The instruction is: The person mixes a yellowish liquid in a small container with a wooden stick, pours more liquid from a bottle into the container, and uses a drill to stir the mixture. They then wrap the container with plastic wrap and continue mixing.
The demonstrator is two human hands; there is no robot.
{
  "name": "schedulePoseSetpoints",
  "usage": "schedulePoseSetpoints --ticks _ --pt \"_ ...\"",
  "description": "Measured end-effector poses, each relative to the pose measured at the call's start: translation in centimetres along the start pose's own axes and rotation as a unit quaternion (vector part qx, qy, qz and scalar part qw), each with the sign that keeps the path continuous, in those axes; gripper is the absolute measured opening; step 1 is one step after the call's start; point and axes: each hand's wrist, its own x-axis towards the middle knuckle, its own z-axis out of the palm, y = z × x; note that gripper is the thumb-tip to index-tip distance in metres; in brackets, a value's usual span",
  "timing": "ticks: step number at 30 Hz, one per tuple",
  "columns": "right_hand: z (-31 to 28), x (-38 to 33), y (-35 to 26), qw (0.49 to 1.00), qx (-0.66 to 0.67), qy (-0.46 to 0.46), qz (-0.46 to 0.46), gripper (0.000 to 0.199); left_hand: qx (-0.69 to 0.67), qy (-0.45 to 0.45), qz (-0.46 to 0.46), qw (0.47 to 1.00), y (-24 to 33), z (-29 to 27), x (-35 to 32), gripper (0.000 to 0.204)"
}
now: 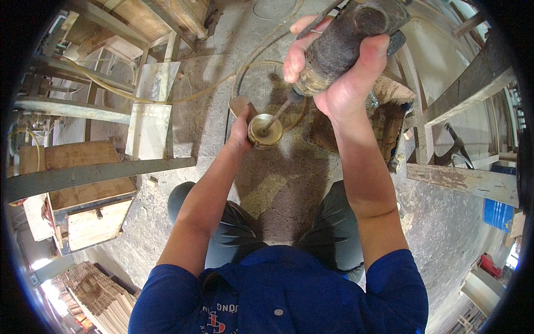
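My right hand (353, 83) grips a dark, grimy power drill (336, 50), fingers on one side and thumb on the other. A thin metal rod (279, 113) runs down from its chuck at a slant. The rod's lower end stands inside a small round can (275, 133) with pale, cream-coloured insides. My left hand (241, 131) is closed around the can's left side, most of its fingers hidden. A flat tan piece (239, 104) shows just beyond that hand; whether the hand holds it too, I cannot tell.
A yellowish hose (208, 92) loops over the concrete floor (289, 178). A dirty brown box (384, 128) lies to the right, below the drill. Wooden frames and a pale board (150, 111) stand at left, with a wooden cabinet (94, 222). A blue drum (497, 214) is far right.
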Motion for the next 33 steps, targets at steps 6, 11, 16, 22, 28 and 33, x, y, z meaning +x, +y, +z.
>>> schedulePoseSetpoints --ticks 6,11,16,22,28,33 --pt "0.2 -0.1 -0.3 1.0 -0.014 0.016 0.011 0.099 0.009 0.002 0.004 1.0 0.0 0.1 -0.1 0.058" --pt "0.5 -0.1 -0.7 0.999 -0.018 0.024 0.027 0.1 0.007 0.0 -0.001 1.0 0.0 0.0 0.0 0.058" --pt "0.2 0.0 -0.5 0.999 -0.048 0.023 0.006 0.099 0.013 0.025 0.032 0.999 -0.3 0.0 0.2 0.059" --pt "-2.1 -0.1 0.7 0.998 0.063 0.019 -0.01 0.099 -0.011 0.017 0.037 0.999 0.3 0.8 -0.3 0.058" --pt "-1.0 0.2 -1.4 0.988 0.138 0.066 -0.032 0.093 -0.04 0.022 0.06 0.997 0.3 1.1 -1.0 0.056" --pt "-1.6 0.4 -1.1 0.994 0.063 0.049 -0.073 0.089 -0.063 -0.018 0.072 0.995 0.6 0.9 -0.6 0.058"
